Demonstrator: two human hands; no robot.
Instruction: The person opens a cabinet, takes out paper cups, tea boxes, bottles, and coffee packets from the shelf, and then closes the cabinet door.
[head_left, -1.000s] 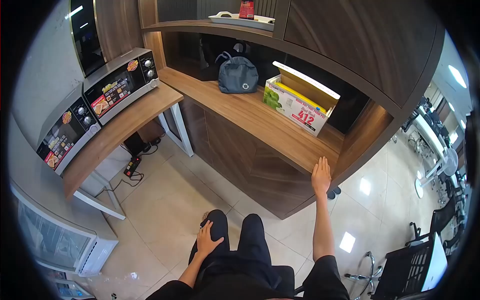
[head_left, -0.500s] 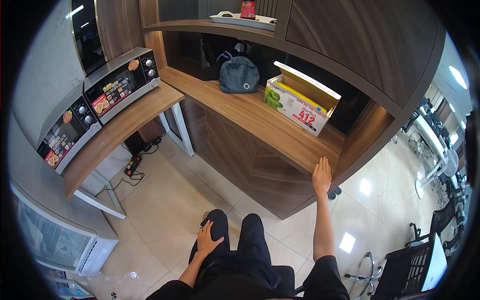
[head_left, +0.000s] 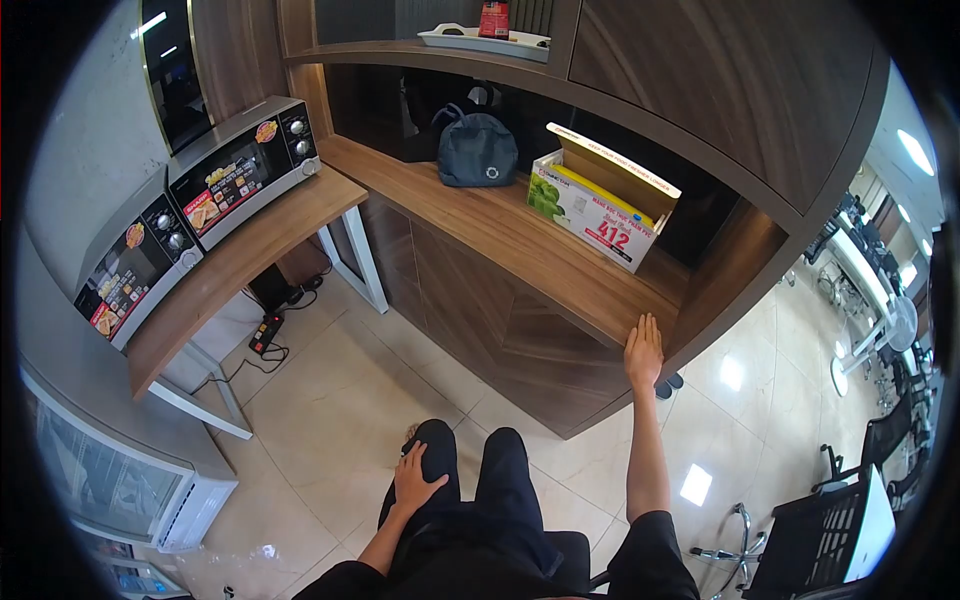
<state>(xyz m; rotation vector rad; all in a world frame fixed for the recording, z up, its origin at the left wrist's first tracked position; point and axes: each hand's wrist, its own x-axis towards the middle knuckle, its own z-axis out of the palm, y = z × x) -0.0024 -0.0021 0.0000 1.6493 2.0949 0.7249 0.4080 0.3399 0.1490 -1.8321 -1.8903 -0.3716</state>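
Tiled floor (head_left: 340, 390), wood counter (head_left: 480, 222) above it. Open box marked 412 (head_left: 590, 220) sits on the counter, right of a blue-grey bag (head_left: 478, 155). Right hand (head_left: 643, 354) rests at the counter's near right end, fingers straight, close together. Left hand (head_left: 414, 482) lies on left knee (head_left: 436, 440), fingers slightly spread.

Glossy cream floor tiles (head_left: 330, 400) are showing bright white light patches (head_left: 696, 485).
A brown wood-topped table on white metal legs (head_left: 250, 255) is standing near a pale grey wall (head_left: 100, 110).
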